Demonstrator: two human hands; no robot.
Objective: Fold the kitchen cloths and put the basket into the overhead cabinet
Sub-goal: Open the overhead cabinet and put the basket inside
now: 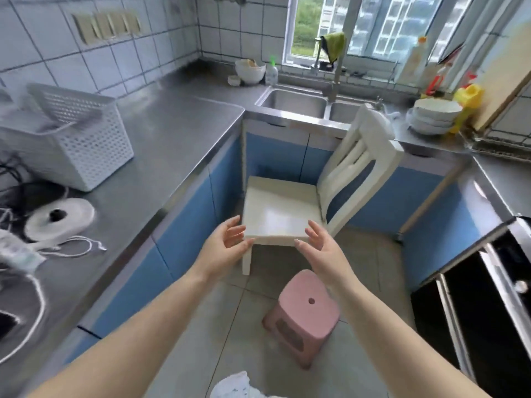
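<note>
Head view: white chair (pixel 280 212) and pink stool (pixel 303 314) before open hands.

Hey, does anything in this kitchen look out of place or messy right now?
Two things stand out. A white chair stands in the corner in front of the blue cabinets below the sink, blocking their doors. On the left counter, loose cables sprawl in a tangle beside the white basket. Nothing looks spilled or broken.

No legible text anywhere.
</note>
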